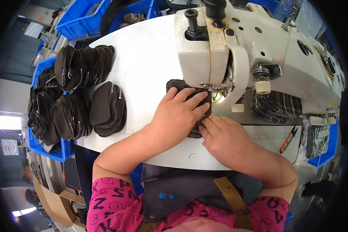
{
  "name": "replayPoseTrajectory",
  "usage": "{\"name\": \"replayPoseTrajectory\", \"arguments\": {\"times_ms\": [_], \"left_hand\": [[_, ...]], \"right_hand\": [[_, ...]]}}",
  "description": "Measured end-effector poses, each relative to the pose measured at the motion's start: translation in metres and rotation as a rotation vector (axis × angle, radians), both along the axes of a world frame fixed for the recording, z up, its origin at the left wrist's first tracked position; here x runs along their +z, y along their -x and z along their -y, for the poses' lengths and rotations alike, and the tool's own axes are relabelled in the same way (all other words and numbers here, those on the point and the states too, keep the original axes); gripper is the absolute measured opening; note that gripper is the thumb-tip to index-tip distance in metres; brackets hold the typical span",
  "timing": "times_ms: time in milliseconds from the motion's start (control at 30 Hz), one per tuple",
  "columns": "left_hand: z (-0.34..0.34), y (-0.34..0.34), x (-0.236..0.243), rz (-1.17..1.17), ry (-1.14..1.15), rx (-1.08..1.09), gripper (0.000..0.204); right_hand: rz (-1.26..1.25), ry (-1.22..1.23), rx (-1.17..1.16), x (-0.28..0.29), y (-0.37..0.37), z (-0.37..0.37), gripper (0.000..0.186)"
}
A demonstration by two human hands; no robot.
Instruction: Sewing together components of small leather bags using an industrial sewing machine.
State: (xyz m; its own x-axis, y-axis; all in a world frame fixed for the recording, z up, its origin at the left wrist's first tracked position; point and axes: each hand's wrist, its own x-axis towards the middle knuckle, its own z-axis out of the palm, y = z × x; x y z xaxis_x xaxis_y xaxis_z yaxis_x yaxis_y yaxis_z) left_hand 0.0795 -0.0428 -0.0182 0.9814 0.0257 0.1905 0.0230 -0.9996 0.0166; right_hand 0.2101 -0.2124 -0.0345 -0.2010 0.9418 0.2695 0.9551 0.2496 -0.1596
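A dark brown fabric pouch (176,83) lies on the white sewing table under the head of a white sewing machine (195,60). My left hand (179,116) rests flat on top of the pouch, its fingers spread toward the needle area. At the pouch's near right edge, beside a zipper, my right hand (226,137) pinches the fabric between thumb and fingers. Part of the pouch is hidden beneath both hands. The presser foot area is partly covered by the machine head and a bright work light.
Stacked brown zippered pouches (108,108) sit on the table's left side, with more in and over a blue bin (67,149). Orange-handled thread snips (288,140) lie at the right. Loose threads hang from dark fabric strips (274,108) behind them. Blue crates (83,19) stand beyond.
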Motion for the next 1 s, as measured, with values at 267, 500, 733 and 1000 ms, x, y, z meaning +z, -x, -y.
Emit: {"name": "replayPoseTrajectory", "arguments": {"times_ms": [267,500,733,1000], "left_hand": [[-0.005,0.003,-0.008,-0.037,0.102,-0.010,0.044],[-0.016,-0.003,-0.012,-0.027,0.063,-0.008,0.046],[-0.018,-0.006,-0.010,0.156,0.079,-0.165,0.032],[-0.019,-0.005,-0.012,0.169,0.103,-0.228,0.025]], "right_hand": [[-0.047,0.017,-0.003,0.001,-0.001,-0.001,0.028],[-0.045,0.042,-0.022,0.005,-0.005,-0.003,0.034],[0.019,0.017,-0.049,-0.001,-0.004,-0.003,0.035],[0.203,0.087,-0.020,0.004,0.005,0.007,0.049]]}}
